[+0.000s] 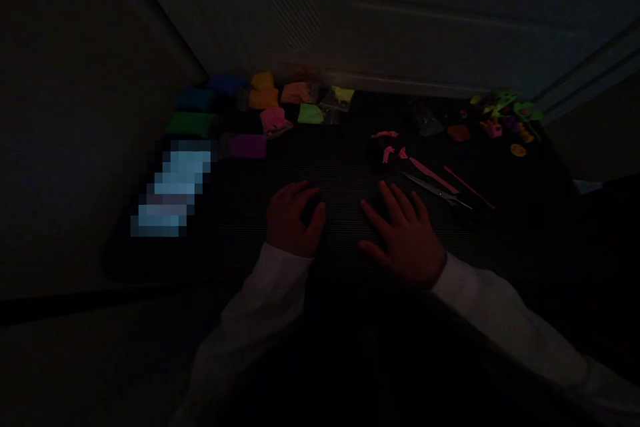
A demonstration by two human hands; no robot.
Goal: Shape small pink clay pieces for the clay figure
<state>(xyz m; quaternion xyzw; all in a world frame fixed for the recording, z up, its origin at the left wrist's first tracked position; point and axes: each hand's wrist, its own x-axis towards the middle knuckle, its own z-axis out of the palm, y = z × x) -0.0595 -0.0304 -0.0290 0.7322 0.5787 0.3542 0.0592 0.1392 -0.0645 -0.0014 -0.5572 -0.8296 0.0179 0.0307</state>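
Observation:
In dim light, my left hand rests palm down on the dark tabletop, fingers bent a little and thumb apart, holding nothing. To its right my right hand lies spread on the same surface, also empty. Just beyond the right fingertips are scissors with dark handles. Near them lie a flat pink strip and a thinner pink strip. A dark object with pink pieces on it sits farther back; its kind is too dark to tell.
A lit, pixelated screen is at the left. Several coloured packets stand behind, among them a green packet and a purple packet. At the back right are colourful flower-like pieces, a reddish lump and a clear bag.

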